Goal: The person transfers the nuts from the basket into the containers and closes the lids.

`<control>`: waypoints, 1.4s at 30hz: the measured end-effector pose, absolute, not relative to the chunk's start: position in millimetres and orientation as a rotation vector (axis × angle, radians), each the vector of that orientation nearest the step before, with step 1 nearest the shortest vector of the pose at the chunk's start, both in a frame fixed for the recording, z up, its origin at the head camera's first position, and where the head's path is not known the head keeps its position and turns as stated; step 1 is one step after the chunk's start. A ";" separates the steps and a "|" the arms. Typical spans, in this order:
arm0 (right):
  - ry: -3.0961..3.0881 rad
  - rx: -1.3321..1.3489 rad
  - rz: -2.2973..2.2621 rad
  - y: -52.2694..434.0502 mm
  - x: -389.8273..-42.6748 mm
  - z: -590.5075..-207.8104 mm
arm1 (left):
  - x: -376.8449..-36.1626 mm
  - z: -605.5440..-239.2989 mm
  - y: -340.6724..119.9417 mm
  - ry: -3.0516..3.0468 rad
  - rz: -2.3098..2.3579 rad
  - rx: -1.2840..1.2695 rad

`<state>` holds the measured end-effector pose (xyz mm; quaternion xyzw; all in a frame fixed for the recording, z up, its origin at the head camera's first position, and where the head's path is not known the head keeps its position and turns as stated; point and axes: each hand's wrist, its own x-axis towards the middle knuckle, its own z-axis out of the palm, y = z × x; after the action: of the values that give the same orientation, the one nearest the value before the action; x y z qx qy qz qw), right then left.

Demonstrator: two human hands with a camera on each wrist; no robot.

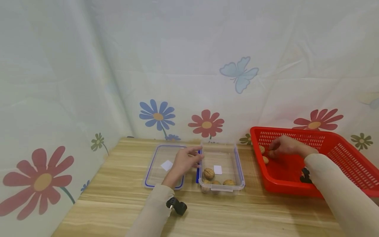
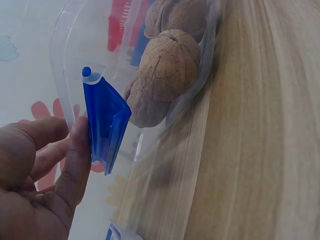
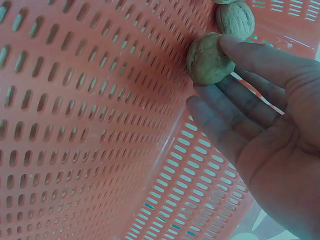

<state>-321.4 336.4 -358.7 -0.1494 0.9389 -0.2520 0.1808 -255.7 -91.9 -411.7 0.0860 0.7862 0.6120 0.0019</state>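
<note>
Walnut (image 3: 206, 61) pinched in the right hand (image 1: 285, 146), inside the red basket (image 1: 284, 182)

Walnut, one, brown, ridged shell: held at the left end of the basket, thumb on one side and fingertips on the other. Right hand: fingers bent about this nut.

Loose walnuts (image 3: 236, 20), two seen in the head view: just beside the held one, near the same end wall.

Basket, red plastic, walls pierced with slots: on the right of the worktop (image 1: 109, 174), which has a wood-grain surface.

Clear container (image 1: 240, 164), rectangular, lidless, with blue latches: well apart from the held nut, to the left of the basket. Contents: at least four stored walnuts (image 1: 209, 173), gathered at the near end, one resting on top of others. A white slip (image 1: 217, 170) shows within its outline.

Left hand (image 1: 184, 161): at the container's left side, fingers loosely extended and gripping nothing; one touches the blue latch (image 2: 104, 117).

Lid (image 1: 151, 179), clear, with a blue seal line: flat on the worktop, left of the container, partly covered by the left hand. A white square (image 1: 166, 165) shows on it, set askew.

Sleeves (image 1: 152, 209), pale, two; a black wrist device (image 1: 176, 206) on the left.

Backdrop (image 1: 177, 49): pale sheet printed with flowers and a blue butterfly (image 1: 240, 74).
</note>
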 end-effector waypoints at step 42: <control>2.864 -0.502 -0.902 312.0 -275.0 -290.1 | -253.6 -412.3 -90.6 2.480 1.921 0.262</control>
<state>-275.0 312.0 -290.1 -0.1648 0.9396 -0.2961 0.0487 -253.6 -90.6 -412.3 0.0832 0.7878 0.6103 -0.0035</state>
